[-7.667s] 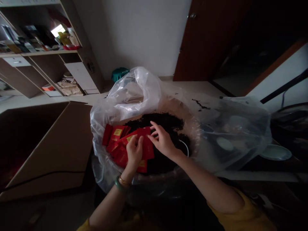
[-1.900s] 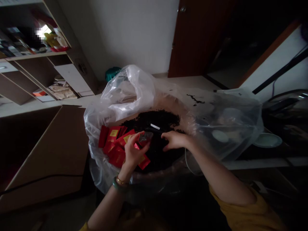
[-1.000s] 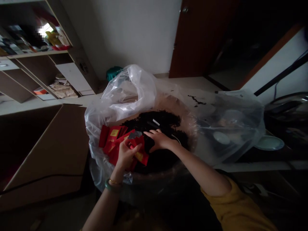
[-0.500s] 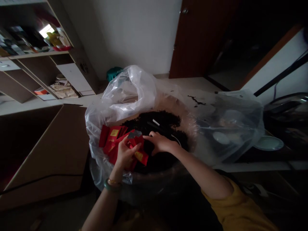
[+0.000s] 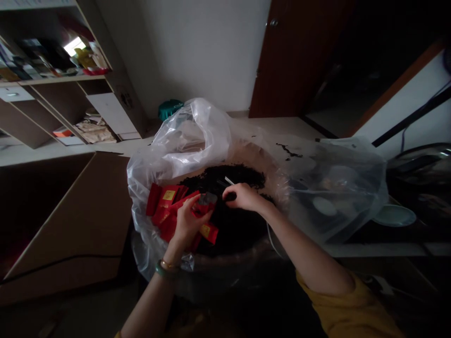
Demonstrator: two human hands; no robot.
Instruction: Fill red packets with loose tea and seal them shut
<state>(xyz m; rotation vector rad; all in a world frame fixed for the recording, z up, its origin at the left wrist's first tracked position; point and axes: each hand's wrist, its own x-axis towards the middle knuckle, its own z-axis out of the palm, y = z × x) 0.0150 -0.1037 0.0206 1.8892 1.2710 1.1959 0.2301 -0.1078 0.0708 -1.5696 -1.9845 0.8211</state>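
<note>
My left hand [image 5: 188, 218] is closed around a red foil packet [image 5: 207, 202], whose open mouth shows a silvery lining. Just right of it, my right hand [image 5: 243, 197] curls with thumb and fingertips together over a heap of dark loose tea leaves [image 5: 239, 230]. Whether anything sits in that pinch is too dark to tell. Several more red packets [image 5: 164, 204] with yellow labels lie left of and beneath my left hand. A thin white-ended piece [image 5: 229, 180] sticks up behind my right fingers. Clear plastic sheeting [image 5: 211, 126] lines the round container of leaves.
An open cardboard box [image 5: 73, 220] stands at left. More clear plastic [image 5: 327, 188] spreads rightward, near a pale dish [image 5: 394, 215]. A thin white cord [image 5: 273, 239] runs below my right forearm. Shelves [image 5: 59, 80] and a brown door [image 5: 282, 61] are behind.
My right hand has lifted slightly away from the packet's mouth, moving up and right, and its fingers have curled together. My left hand keeps the packet, tilted a little more to the right.
</note>
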